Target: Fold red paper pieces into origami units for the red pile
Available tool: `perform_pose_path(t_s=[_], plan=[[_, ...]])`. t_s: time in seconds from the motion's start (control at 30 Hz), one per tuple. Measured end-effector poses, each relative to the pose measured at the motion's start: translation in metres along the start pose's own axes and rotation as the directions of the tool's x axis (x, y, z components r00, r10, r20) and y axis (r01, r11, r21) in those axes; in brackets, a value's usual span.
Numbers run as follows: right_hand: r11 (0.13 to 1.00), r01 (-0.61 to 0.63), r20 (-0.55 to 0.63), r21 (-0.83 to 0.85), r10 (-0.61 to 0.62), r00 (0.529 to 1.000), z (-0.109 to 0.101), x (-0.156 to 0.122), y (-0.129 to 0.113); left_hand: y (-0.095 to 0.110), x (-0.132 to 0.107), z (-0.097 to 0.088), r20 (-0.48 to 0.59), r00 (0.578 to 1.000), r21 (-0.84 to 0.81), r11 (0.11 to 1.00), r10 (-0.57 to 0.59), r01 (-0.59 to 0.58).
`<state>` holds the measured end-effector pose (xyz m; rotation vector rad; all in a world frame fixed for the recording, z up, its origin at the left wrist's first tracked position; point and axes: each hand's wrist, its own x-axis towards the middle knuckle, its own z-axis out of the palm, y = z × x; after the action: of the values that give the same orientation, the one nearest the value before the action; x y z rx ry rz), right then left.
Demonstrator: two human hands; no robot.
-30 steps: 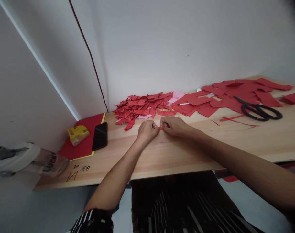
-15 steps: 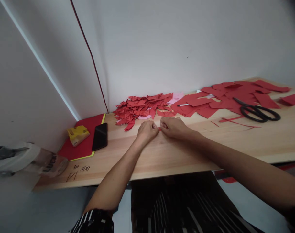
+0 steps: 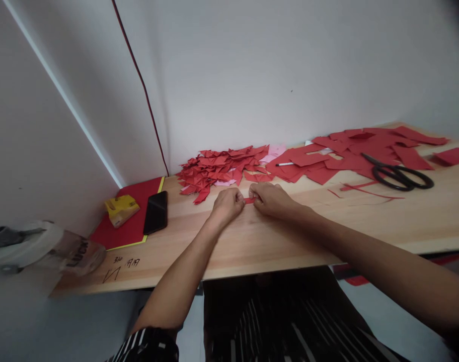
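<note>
Our left hand (image 3: 227, 205) and right hand (image 3: 273, 200) rest slightly apart, both curled, pinching a small piece of red paper (image 3: 249, 200) that shows between them at the pale wooden tabletop (image 3: 252, 246). To our left lies a black rectangular phone (image 3: 156, 212); to our right, black-handled scissors (image 3: 383, 165) lie near thin red paper strips (image 3: 358, 186). Beyond, we see a heap of folded red paper (image 3: 218, 168).

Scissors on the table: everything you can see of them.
Black scissors, lying flat: two large loop handles, short dark blades that look closed, tips toward the view's upper left. Blades lie over red paper, handles mostly on wooden tabletop. Neither left hand nor right hand touches them. Handle material unclear.
</note>
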<state>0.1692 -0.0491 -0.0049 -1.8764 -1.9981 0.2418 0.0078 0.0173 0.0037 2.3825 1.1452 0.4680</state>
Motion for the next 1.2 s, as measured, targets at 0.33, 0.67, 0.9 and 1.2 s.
perform_pose_path(t_s=[0.33, 0.67, 0.9, 1.2], plan=[[0.998, -0.015, -0.015, -0.066, 0.014, 1.000, -0.0014, 0.0019, -0.0089, -0.0006, 0.0012, -0.0004, 0.020, 1.000, 0.016, 1.000, 0.023, -0.023], [0.998, -0.007, 0.007, -0.066, 0.008, 1.000, -0.0012, 0.0032, -0.0045, 0.0065, -0.0014, 0.0012, 0.004, 1.000, 0.078, 0.997, 0.006, -0.006], [0.999, -0.013, 0.013, -0.039, 0.013, 1.000, -0.0028, 0.0018, -0.0050, 0.0052, 0.0014, -0.0002, 0.023, 1.000, 0.067, 0.998, -0.007, 0.006], [1.000, -0.012, 0.011, 0.012, 0.012, 1.000, -0.0008, 0.0002, -0.0004, -0.0007, 0.0038, -0.0001, 0.026, 0.999, 0.016, 1.000, -0.020, 0.020]])
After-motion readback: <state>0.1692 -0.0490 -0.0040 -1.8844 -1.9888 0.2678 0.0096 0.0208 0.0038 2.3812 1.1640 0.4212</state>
